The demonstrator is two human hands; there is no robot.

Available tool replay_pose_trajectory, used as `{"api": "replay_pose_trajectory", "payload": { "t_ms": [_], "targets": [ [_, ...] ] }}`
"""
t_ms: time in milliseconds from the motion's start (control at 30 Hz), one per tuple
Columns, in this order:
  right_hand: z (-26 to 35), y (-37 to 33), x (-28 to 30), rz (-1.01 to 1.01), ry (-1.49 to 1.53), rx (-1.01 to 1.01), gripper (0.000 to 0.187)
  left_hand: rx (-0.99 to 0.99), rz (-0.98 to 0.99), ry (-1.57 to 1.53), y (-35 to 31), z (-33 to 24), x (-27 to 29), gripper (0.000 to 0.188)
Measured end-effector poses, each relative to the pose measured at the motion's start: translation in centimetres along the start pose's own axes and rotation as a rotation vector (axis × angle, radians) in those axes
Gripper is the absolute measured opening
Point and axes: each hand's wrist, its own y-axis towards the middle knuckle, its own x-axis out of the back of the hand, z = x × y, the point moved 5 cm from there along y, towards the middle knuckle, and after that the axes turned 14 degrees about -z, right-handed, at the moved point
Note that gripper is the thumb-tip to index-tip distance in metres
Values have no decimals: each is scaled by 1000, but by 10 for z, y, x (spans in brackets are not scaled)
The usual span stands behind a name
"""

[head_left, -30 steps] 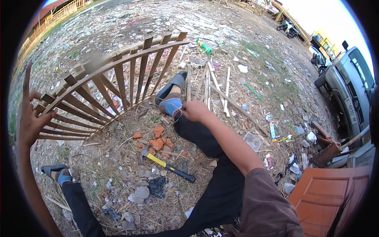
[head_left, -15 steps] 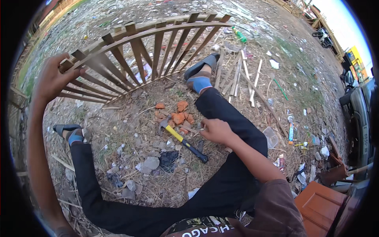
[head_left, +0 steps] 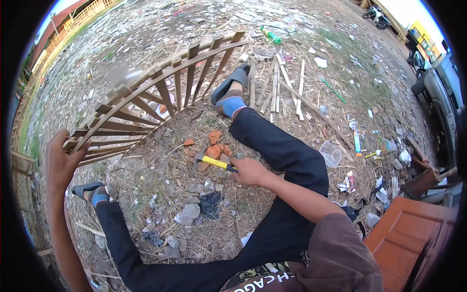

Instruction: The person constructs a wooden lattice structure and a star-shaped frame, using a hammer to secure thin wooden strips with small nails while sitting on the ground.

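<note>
The hammer (head_left: 214, 161) is in front of the person, its head at the brick pieces (head_left: 214, 137); whether it touches them or is lifted just clear I cannot tell. The right hand (head_left: 250, 172) is wrapped round the black grip, its fingertips partly hidden. 0.5 s ago the hammer lay with its whole handle uncovered, and that hand was beside it, pinching a thin strip; the strip no longer shows. The change puts the tool in the right hand while the left is taken up with the frame.

The left hand (head_left: 63, 160) pinches the near end of the slatted frame (head_left: 163, 90), thumb on the inner side and fingers round the outer, as it did 0.5 s ago. The frame curves away to the front, its far end near the right sandal (head_left: 231, 83).

Nearer the body are a black bag (head_left: 210, 205) and a grey stone (head_left: 189, 212). Beyond the right foot lie loose sticks (head_left: 276, 87) and a green bottle (head_left: 271, 36); right of the knee is a clear tub (head_left: 331, 154).
</note>
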Motion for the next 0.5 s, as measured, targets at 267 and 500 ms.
{"api": "replay_pose_trajectory", "payload": {
  "t_ms": [267,500],
  "targets": [
    [-114,9,155,-502,46,-72,34,180,171,71,22,7,-14,46],
    [-199,25,139,-457,-152,-410,51,139,106,43,12,-7,-8,42]
  ]
}}
